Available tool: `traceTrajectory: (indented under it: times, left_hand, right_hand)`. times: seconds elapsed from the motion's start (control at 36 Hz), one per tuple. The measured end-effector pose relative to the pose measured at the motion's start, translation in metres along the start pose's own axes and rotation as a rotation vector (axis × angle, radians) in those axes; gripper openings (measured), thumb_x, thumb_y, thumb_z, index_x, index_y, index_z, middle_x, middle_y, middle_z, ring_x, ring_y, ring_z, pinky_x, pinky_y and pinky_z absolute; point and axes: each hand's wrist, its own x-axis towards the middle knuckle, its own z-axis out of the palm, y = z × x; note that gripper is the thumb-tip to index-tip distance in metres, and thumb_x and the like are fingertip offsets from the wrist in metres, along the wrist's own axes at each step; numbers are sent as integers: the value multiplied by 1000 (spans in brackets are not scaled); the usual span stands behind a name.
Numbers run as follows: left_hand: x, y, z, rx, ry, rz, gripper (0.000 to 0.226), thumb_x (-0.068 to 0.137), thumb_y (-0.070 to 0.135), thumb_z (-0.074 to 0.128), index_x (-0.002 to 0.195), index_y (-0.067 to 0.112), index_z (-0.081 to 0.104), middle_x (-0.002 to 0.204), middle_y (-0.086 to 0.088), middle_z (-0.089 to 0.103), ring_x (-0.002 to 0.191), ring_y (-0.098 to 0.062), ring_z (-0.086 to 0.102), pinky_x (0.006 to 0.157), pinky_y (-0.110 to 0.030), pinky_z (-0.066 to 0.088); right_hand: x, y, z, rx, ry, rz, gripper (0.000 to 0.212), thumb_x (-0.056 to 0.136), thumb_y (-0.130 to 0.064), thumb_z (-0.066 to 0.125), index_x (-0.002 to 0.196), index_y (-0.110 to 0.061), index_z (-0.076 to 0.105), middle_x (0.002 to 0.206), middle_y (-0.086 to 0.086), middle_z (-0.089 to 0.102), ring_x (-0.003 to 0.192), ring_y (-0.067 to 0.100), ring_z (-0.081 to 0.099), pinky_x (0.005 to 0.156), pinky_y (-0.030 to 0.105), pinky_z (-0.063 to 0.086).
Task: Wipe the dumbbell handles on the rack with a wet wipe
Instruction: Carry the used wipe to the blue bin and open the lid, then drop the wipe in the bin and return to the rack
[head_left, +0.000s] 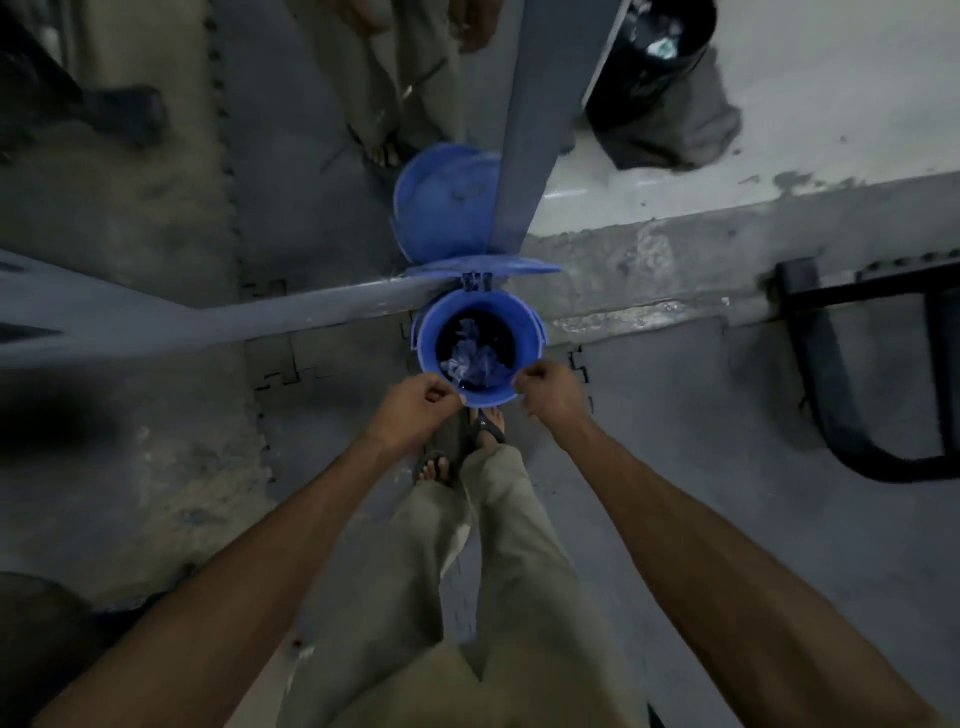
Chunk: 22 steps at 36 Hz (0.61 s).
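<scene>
A blue pedal bin (524, 332) stands open on the floor straight below me, its lid (483, 268) tipped up against a mirror wall. Crumpled white wipes (467, 358) lie inside it. My left hand (415, 402) hovers at the bin's near left rim with fingers curled, and nothing shows in it. My right hand (550, 389) hovers at the near right rim, also curled, with nothing visible in it. My sandalled foot (488, 428) is at the bin's base. No dumbbells or rack handles are in view.
A grey bar (208, 317) runs along the mirror's base and a grey post (535, 130) rises behind the bin. A black bin (654, 52) stands on the pale floor at the top right. At the right lies a black metal frame (857, 389). A dark object (31, 623) sits lower left.
</scene>
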Motion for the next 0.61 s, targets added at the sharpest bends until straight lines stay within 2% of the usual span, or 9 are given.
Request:
traceTrajectory:
  times: [0.03, 0.08, 0.17, 0.25, 0.33, 0.42, 0.47, 0.53, 0.61]
  left_hand:
    - [-13, 10, -6, 13, 7, 19, 9, 97, 25, 72, 97, 16, 72, 93, 2, 71, 87, -11, 64, 65, -12, 44]
    - [-32, 23, -14, 35, 19, 42, 15, 97, 25, 73, 103, 12, 74, 97, -1, 73, 90, -13, 66, 71, -19, 45]
    - [-60, 40, -25, 62, 25, 89, 17, 97, 25, 72, 107, 12, 74, 100, -2, 73, 94, -16, 67, 81, -27, 48]
    - [-79, 53, -34, 77, 53, 125, 12, 97, 26, 71, 102, 16, 75, 95, 2, 73, 92, -15, 68, 85, -32, 53]
    - [-91, 61, -41, 106, 63, 160, 12, 96, 28, 72, 98, 17, 75, 94, 1, 74, 91, -16, 69, 84, -34, 54]
    - [-98, 74, -44, 150, 49, 206, 13, 97, 30, 71, 98, 17, 73, 95, 0, 72, 91, -19, 68, 78, -31, 49]
    - [-98, 84, -43, 172, 40, 230, 14, 98, 31, 71, 99, 17, 72, 94, -1, 72, 91, -21, 68, 76, -31, 48]
    - [-97, 98, -40, 187, 42, 262, 16, 98, 29, 71, 100, 13, 72, 93, -3, 72, 88, -20, 67, 74, -30, 46]
    - [-96, 124, -28, 213, 35, 325, 17, 99, 27, 70, 100, 10, 72, 91, -5, 72, 86, -22, 67, 71, -29, 44]
  right_hand:
    - [-15, -5, -8, 17, 16, -9, 19, 90, -19, 61, 76, -7, 66, 70, 18, 64, 72, 38, 66, 69, 55, 58]
    - [-40, -14, -19, 39, 25, -10, 20, 88, -17, 59, 79, -1, 67, 73, 23, 65, 68, 36, 65, 67, 55, 58]
    - [-85, -31, -34, 78, -9, -38, 23, 86, -12, 60, 89, 10, 66, 80, 30, 64, 63, 25, 57, 62, 41, 54]
    - [-119, -47, -43, 124, -25, -82, 24, 88, -9, 59, 91, 14, 64, 80, 33, 61, 64, 25, 56, 59, 32, 48]
    - [-143, -56, -50, 174, -37, -89, 19, 90, -5, 58, 91, 13, 64, 79, 25, 64, 64, 23, 61, 51, 23, 49]
    - [-159, -57, -61, 212, -13, -115, 23, 87, -4, 57, 90, 18, 60, 73, 24, 57, 63, 25, 54, 53, 29, 47]
    - [-165, -57, -71, 191, -6, -121, 20, 87, -5, 59, 86, 14, 66, 74, 27, 64, 62, 27, 60, 52, 29, 49]
    - [-166, -55, -82, 208, 6, -115, 17, 88, -7, 60, 83, 5, 72, 79, 23, 71, 62, 24, 65, 49, 24, 50]
    - [-166, -46, -105, 236, 41, -109, 16, 90, -9, 62, 76, -9, 70, 78, 15, 72, 59, 19, 67, 45, 20, 48]
